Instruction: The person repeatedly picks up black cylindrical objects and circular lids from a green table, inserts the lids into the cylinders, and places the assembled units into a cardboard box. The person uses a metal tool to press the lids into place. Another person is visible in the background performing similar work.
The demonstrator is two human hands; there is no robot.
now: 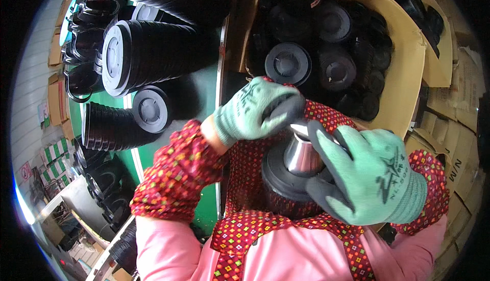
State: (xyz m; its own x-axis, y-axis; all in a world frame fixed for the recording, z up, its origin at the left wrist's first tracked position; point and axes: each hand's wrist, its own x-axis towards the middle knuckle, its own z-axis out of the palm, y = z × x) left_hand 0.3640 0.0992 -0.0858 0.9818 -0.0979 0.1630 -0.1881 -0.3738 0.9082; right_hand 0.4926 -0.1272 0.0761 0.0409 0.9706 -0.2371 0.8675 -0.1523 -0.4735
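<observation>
In front of my body stands a shiny metal cone-shaped piece (302, 156), narrower at the top, on a round black plastic part (279, 172). My right hand (365, 168), in a green glove with dark grey fingers, is curved around the cone's right side. Its thumb lies low, over the black part's edge. My left hand (265, 108), gloved alike, is closed just above the cone's upper left, with fingers curled and thumb pressed in. What it pinches, if anything, is hidden.
A large cardboard box (408, 71) of black round parts stands ahead to the right. Long stacks of black rings (158, 51) with grey end discs lie on the green table (206, 199) at left, beside its metal edge (220, 76). Flattened cardboard (459, 143) stands at far right.
</observation>
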